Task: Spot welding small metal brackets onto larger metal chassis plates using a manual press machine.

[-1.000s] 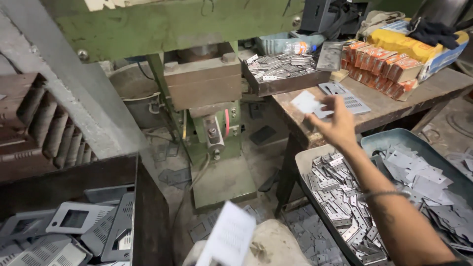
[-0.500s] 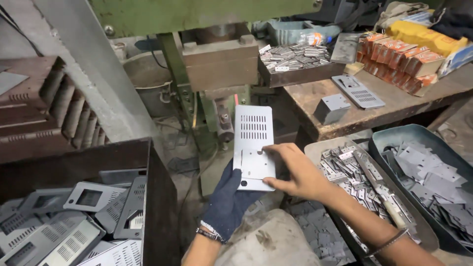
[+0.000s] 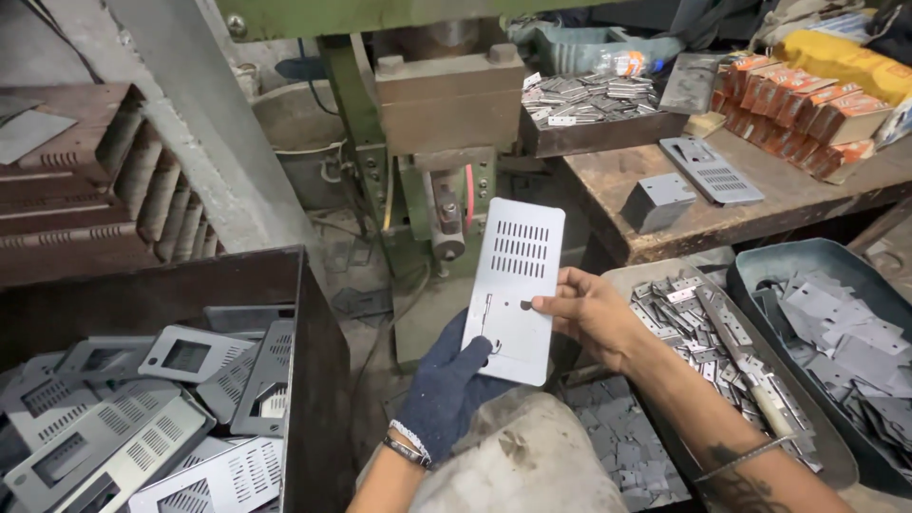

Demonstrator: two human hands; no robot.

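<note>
- Hands share one flat metal plate (image 3: pixel 513 290) with slots, held upright at the frame's centre.
- Left hand (image 3: pixel 446 385), in a dark glove, has its grip closed on the plate's lower edge.
- Right hand (image 3: pixel 594 313), bare, pinches the plate's right edge.
- Dark bin (image 3: pixel 309 380) of slotted panels sits lower left.
- Tray (image 3: pixel 845 465) of small hinges lies lower right.
- Green press (image 3: pixel 437 190) stands behind the plate.

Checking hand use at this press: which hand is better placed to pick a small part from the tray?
Probably the right hand: bare, beside the tray of small hinges. The gloved left hand supports the slotted plate from below.
</note>
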